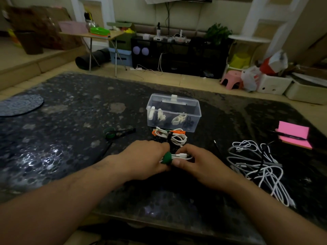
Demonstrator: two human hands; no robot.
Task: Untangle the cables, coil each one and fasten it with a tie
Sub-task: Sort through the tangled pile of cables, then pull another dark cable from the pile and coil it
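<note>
Grips a small white cable coil (184,155) with left hand (146,159) and right hand (200,165), fingers curled, green tie (166,157) wrapped round it, over the dark surface (70,138). Right: loose tangled white cables (261,167). Beyond: tied white-orange bundle (177,137), clear box (174,112).

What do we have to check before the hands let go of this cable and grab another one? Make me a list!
1. White coil held: ok, the right hand grips it.
2. Green tie round the coil: ok, the left hand pinches it.
3. Tie fully fastened: cannot tell, fingers hide its end.
4. Place to put it: ok, a finished bundle lies just behind the hands.
5. Other cables untangled: not ok, the tangled pile on the right is a jumble of white and dark cables.
6. More ties ready: cannot tell, the clear box holds small things too blurry to name.
</note>
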